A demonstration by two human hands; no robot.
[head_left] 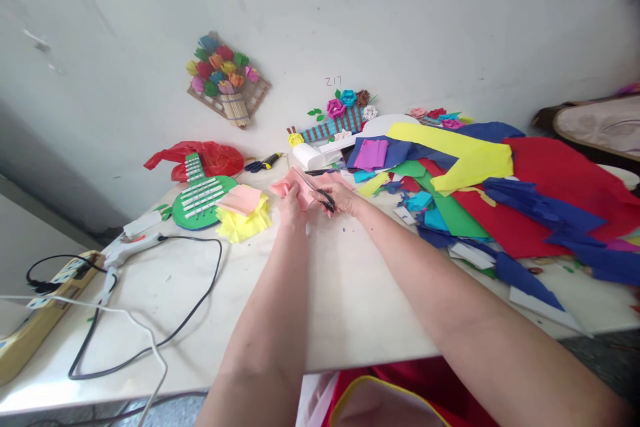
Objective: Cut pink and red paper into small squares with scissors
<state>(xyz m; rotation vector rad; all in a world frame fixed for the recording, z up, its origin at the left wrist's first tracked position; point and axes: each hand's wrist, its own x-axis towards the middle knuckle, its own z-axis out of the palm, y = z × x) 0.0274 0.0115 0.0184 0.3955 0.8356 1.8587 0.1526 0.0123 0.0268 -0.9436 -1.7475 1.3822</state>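
In the head view my left hand [293, 205] is closed on a piece of pink paper [306, 197], pinching it near the middle of the table. My right hand [340, 199] grips scissors [327, 201] with black handles. Their blades lie against the pink paper and point up and to the left. More of the pink paper spreads out behind the right hand. To the left of my hands, a stack of cut pink squares [241, 199] rests on yellow paper [245, 225].
A green paper guitar [200, 203] and red plastic bag [215, 159] lie left. A glue gun [125, 250] trails a black cable near a power strip [47, 313]. Coloured paper sheets [540, 180] pile up at right. A paper-flower bouquet [225, 73] hangs on the wall.
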